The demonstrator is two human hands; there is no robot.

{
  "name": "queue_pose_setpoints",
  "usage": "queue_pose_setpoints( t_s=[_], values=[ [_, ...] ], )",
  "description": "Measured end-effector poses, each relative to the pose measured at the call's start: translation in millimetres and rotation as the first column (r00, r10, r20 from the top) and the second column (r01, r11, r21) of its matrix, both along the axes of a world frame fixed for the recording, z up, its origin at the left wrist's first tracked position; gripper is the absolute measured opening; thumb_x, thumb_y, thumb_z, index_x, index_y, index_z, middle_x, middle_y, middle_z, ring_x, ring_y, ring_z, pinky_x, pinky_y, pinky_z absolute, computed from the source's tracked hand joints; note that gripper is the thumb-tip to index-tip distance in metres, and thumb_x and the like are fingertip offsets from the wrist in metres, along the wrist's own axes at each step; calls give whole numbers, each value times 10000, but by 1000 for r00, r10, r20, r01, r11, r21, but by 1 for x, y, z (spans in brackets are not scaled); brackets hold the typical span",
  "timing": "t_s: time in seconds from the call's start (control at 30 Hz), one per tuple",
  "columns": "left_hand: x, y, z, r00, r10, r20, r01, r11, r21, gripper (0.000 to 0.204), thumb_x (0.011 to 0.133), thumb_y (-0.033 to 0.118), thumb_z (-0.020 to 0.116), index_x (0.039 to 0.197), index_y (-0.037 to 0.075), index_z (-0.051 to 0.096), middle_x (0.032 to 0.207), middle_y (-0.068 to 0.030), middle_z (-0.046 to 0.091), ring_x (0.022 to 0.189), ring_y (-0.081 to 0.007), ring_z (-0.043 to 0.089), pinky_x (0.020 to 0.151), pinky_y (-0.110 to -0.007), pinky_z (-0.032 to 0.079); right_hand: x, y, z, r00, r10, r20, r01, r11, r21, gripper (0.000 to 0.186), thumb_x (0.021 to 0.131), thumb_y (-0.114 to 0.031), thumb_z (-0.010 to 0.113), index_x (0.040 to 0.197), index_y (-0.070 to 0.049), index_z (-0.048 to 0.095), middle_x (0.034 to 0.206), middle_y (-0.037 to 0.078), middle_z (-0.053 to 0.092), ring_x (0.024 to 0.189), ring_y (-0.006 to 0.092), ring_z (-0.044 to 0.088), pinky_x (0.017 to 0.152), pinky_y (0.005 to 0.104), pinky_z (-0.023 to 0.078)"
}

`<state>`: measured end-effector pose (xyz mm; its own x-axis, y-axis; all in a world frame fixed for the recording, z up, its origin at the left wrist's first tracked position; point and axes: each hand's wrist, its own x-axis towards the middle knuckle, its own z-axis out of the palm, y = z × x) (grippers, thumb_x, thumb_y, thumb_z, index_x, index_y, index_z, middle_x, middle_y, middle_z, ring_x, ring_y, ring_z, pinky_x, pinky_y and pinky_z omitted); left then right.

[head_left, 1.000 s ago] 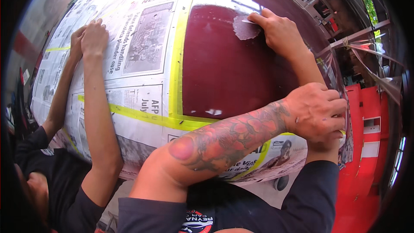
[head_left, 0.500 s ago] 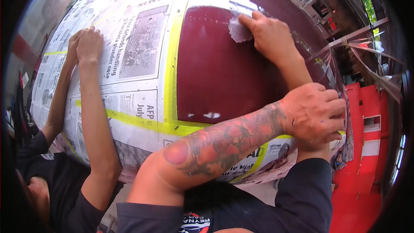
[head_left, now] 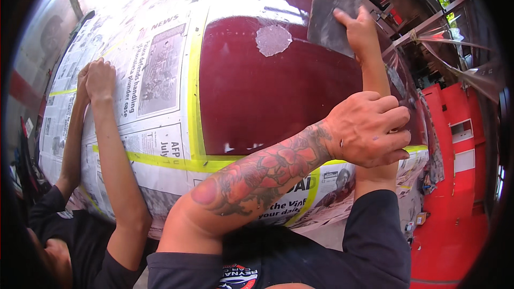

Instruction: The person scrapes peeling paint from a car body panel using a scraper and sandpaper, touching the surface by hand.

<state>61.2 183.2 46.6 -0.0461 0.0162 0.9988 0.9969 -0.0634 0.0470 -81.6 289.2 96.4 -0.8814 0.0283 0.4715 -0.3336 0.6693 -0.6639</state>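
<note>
Newspaper [head_left: 160, 69] and yellow tape [head_left: 194, 85] frame a maroon panel [head_left: 251, 101] filling the upper middle of the frame. Nearest, right of centre, the left hand [head_left: 369, 128] curls loosely across the right forearm [head_left: 379, 80]; its fingers' undersides are hidden, so I cannot tell if it holds anything. Upper right, the right hand [head_left: 363, 35] has moved off the pale patch [head_left: 273, 40], which now shows whole at upper middle, suggesting contact there has paused. That hand seems to pinch a grey sheet [head_left: 324, 27], though motion blurs it. A co-worker's hands [head_left: 101, 83] meet on the paper at left.
</note>
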Motion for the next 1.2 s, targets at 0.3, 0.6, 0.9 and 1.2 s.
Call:
queue_pose_setpoints(
  t_s=[0.3,0.6,0.9,1.2],
  values=[
    [0,5,-1,999,-47,-21,47,999,-8,264,760,302,801,920,152,654,883,-10,527,742,-182,561,581,-342,458,-12,-27,-32,867,-51,497,1,995,100,388,905,-98,701,1256,27,594,1087,118,708,862,167,697,768,314,572],
    [0,6,0,997,-59,-49,59,998,-2,290,753,297,809,956,152,662,897,-13,533,753,-179,569,582,-339,468,-34,-17,-26,871,71,486,-80,997,-3,486,838,-77,724,1280,63,578,1099,180,706,913,248,706,804,364,566],
    [0,2,0,998,-46,-46,46,999,0,333,719,292,827,966,137,665,896,-12,534,746,-179,567,576,-333,469,-38,-2,-26,783,258,567,-172,964,-201,485,821,-135,753,1244,67,629,1169,208,711,1032,271,702,884,385,552],
    [2,6,1,998,-55,-35,56,998,31,311,747,293,814,975,139,670,894,-6,545,726,-174,562,557,-327,457,-45,6,-22,849,88,521,-107,994,6,449,818,-159,759,1205,51,668,1060,151,732,970,220,685,861,356,537]
  ],
)
